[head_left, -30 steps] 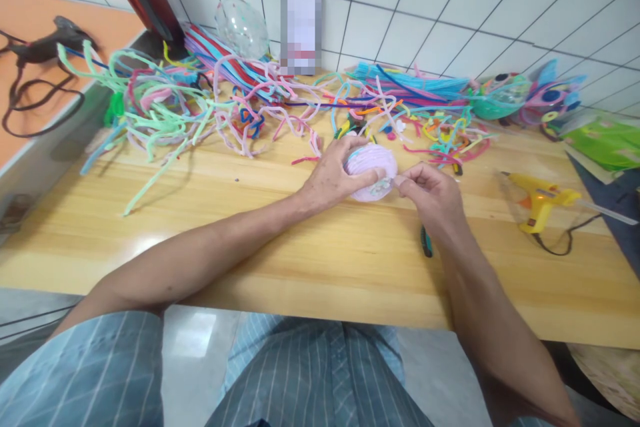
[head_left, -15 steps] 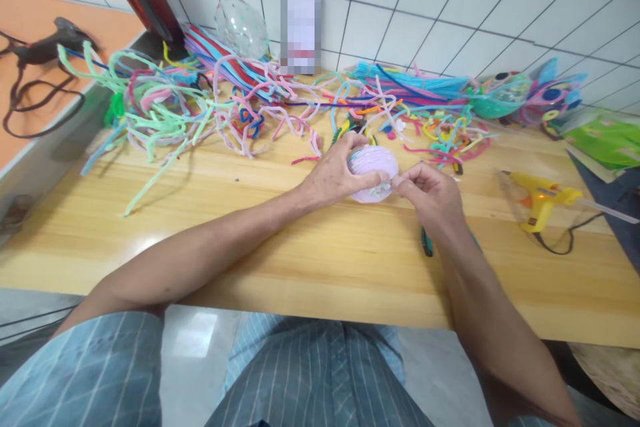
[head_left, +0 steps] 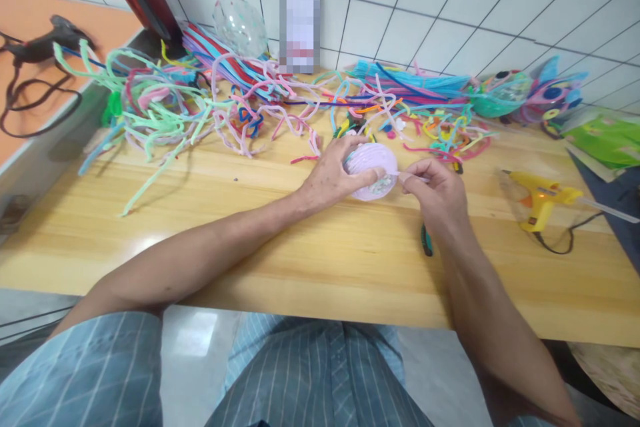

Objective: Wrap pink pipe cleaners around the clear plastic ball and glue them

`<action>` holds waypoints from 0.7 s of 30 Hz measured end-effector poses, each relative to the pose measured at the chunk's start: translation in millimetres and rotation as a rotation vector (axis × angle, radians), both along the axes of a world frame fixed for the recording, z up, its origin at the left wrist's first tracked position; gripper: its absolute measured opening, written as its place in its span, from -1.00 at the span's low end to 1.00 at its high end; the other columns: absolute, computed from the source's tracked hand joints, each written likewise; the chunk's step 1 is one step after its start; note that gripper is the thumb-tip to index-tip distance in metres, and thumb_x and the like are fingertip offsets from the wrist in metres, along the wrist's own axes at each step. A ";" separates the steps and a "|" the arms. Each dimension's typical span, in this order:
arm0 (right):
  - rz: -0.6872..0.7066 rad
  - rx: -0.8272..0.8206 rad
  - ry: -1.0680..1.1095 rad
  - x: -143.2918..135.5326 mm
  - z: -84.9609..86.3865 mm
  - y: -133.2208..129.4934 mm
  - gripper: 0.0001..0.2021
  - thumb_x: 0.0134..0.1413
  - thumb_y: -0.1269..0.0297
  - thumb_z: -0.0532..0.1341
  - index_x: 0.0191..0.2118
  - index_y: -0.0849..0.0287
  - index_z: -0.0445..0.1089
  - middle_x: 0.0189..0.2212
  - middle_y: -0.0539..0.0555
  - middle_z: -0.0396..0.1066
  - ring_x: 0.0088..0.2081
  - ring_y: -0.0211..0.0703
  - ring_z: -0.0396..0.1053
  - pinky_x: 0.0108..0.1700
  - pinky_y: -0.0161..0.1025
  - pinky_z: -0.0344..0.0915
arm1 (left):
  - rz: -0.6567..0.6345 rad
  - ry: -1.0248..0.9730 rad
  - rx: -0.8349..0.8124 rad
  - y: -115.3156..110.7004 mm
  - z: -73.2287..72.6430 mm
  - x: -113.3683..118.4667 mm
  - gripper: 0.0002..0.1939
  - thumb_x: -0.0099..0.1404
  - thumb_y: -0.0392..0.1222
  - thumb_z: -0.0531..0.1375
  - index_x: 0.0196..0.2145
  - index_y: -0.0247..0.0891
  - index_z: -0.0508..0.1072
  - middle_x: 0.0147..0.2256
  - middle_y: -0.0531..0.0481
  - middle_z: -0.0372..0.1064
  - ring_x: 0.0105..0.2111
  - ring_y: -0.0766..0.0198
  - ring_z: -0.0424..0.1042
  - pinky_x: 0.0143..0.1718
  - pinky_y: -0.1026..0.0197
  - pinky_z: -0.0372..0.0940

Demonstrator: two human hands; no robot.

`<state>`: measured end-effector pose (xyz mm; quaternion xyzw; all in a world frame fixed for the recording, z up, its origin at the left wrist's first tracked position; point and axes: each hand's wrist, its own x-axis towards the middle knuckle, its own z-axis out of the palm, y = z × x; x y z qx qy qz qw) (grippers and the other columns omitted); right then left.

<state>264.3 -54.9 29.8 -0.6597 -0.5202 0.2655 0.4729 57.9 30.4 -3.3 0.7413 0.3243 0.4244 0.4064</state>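
Note:
A round ball wrapped in pale purple pipe cleaner (head_left: 369,159) is held above the middle of the wooden table. My left hand (head_left: 340,170) grips it from the left, thumb across its front and fingers over its top. On the ball's lower right a patch shows whitish green, not covered by purple. My right hand (head_left: 434,188), just right of the ball, pinches a thin pale purple strand (head_left: 411,177) that runs to the ball's front near my left thumb. Beneath my right wrist lies a tool with a dark green handle (head_left: 426,240), partly hidden.
Tangled pipe cleaners (head_left: 160,117) and bundles of them (head_left: 415,85) line the back. A yellow glue gun (head_left: 543,197) lies right, near a green packet (head_left: 605,140). A phone (head_left: 300,27) and a clear ball (head_left: 241,25) stand by the tiled wall.
My right hand has moved slightly right, away from the ball, and more of the strand shows between them. The ball has turned a little in my left hand.

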 end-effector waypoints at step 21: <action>0.071 -0.047 0.039 -4.5 2.1 -2.1 -0.81 0.01 0.16 0.45 -0.47 0.03 0.46 -0.53 -0.05 0.45 -0.46 -0.22 0.32 -0.37 -0.21 0.26 | -0.010 -0.011 -0.084 -4.4 3.3 1.7 -0.27 0.18 0.23 0.46 0.12 -0.19 0.35 0.14 -0.20 0.45 0.16 0.00 0.48 0.17 -0.02 0.40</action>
